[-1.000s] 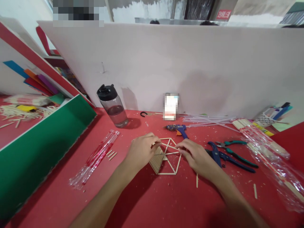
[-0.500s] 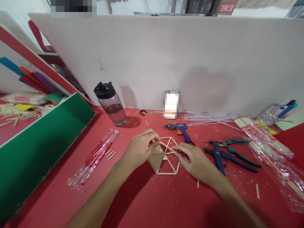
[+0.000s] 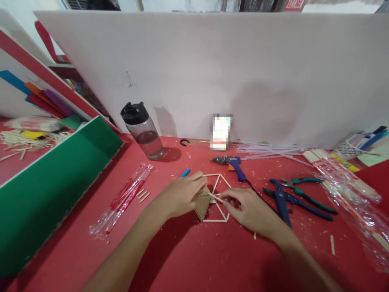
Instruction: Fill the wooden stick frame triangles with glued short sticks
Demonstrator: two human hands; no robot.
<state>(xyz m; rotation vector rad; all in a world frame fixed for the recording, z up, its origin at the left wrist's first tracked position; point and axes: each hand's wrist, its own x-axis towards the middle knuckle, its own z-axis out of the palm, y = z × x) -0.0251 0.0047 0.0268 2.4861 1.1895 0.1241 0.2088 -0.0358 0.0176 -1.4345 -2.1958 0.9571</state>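
A six-sided frame of thin wooden sticks (image 3: 214, 221) lies on the red table, with spokes meeting at its middle. Narrow sticks laid side by side fill a panel (image 3: 202, 206) on its left. My right hand (image 3: 247, 209) pinches a short wooden stick (image 3: 216, 198) slanting over the frame's centre. My left hand (image 3: 184, 195) is closed, fingertips down by the upper edge of the panel; what they grip is hidden. Just behind it a blue pen-like thing (image 3: 185, 173) sticks out, and I cannot tell whether the hand holds it.
Behind the frame lies a blue glue gun (image 3: 227, 160). Blue cutters (image 3: 281, 202) and green-handled pliers (image 3: 304, 190) are on the right, near bagged sticks (image 3: 343, 174). A water bottle (image 3: 146, 134), plastic wrappers (image 3: 124, 198) and a green board (image 3: 60, 190) stand or lie left.
My left hand has come off the stick that both hands held and moved lower by the panel. The stick is now in my right hand alone. The blue thing has come into view.
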